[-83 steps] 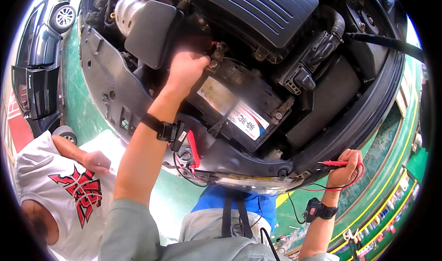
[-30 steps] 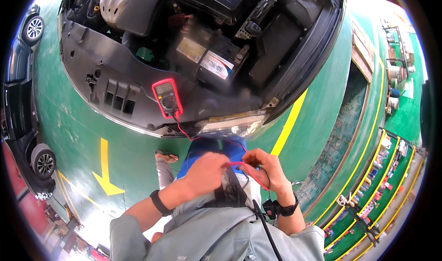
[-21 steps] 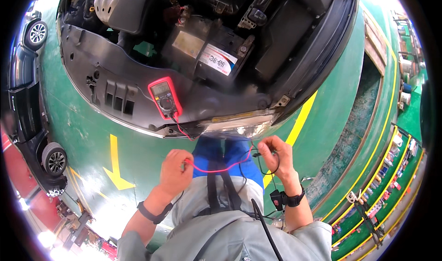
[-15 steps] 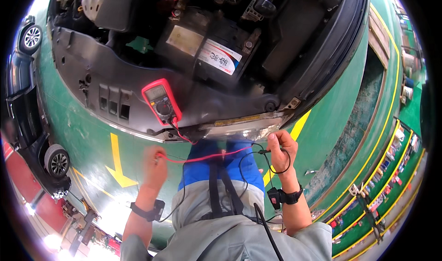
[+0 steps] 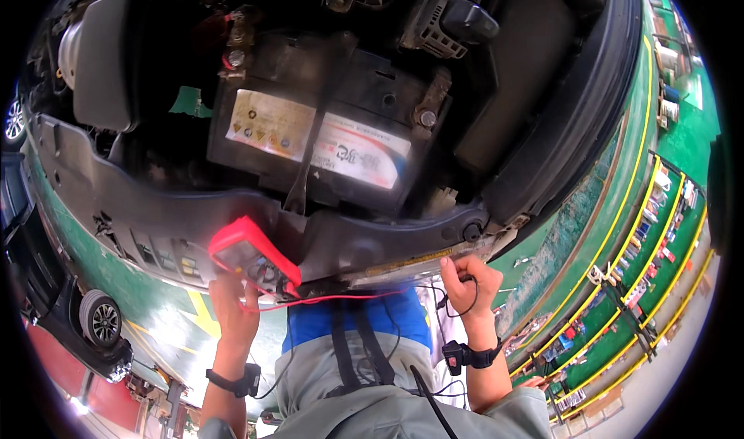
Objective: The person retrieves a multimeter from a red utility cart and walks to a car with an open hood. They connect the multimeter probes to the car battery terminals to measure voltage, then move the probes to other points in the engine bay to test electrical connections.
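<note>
My left hand (image 5: 236, 303), slightly blurred, has its fingers closed on the red test lead (image 5: 318, 299), at the lower-left corner of the red-cased multimeter (image 5: 252, 253); whether they also touch the meter is unclear. The meter lies tilted on the black front trim (image 5: 372, 237). My right hand (image 5: 469, 292) is curled around the black lead (image 5: 439, 307), just below the bumper edge. Above them, in the engine bay, sits the battery (image 5: 302, 102) with a pale label and two clamped terminals (image 5: 236, 59) (image 5: 426, 117).
A dark car (image 5: 50, 276) stands at the left. On the right are a floor channel (image 5: 558, 226), yellow-railed racks (image 5: 635, 268) with small items, and containers (image 5: 670, 110). Someone in pale clothing, with a hand (image 5: 531, 382) showing, is partly visible behind my right arm.
I have moved closer over the engine bay, so the battery looks larger. My left hand has moved from below the bumper up to the multimeter's corner; my right hand stays curled on its lead.
</note>
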`<state>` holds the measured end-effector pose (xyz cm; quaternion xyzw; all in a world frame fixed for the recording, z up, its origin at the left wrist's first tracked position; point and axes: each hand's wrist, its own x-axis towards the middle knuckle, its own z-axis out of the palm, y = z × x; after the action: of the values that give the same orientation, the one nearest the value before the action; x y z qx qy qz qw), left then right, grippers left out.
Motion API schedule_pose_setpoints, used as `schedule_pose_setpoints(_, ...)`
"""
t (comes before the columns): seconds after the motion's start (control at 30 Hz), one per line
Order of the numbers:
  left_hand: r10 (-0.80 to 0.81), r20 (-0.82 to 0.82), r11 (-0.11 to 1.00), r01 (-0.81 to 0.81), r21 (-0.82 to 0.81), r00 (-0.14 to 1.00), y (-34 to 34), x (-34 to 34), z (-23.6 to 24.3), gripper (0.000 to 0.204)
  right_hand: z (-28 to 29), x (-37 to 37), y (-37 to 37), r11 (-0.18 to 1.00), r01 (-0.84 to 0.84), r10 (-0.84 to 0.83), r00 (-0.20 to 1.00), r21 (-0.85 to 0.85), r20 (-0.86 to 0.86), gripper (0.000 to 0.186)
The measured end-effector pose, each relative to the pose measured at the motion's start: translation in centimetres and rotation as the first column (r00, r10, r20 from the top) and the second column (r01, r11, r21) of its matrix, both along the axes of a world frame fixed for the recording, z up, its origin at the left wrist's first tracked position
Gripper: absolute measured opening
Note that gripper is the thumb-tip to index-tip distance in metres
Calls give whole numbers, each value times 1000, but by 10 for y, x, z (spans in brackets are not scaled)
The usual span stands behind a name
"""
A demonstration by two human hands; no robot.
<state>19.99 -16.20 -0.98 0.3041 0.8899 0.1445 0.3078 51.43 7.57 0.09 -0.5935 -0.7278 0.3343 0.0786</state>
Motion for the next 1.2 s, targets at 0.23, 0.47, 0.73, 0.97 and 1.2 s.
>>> schedule_pose_setpoints(0.23,-135,48,987,139,-86,990,-7,-11,-4,38,9,-2,12,915,230,-238,971,-333,16,25)
schedule_pose_setpoints(0.47,-217,57,968,222,-114,974,-12,-12,-8,42,9,1,17,906,219,-236,972,-363,-3,24)
schedule_pose_setpoints(0.73,344,439,937,-275,-214,830,-6,-13,-8,28,-1,11,18,952,94,-139,980,-290,-141,20)
schedule_pose_setpoints(0.97,106,335,977,-36,-209,936,21,-13,1,22,-6,16,20,963,10,-69,975,-269,-209,21)
schedule_pose_setpoints(1.2,102,194,977,-62,-204,976,38,-1,6,21,-7,21,15,948,-56,-16,975,-314,-224,19)
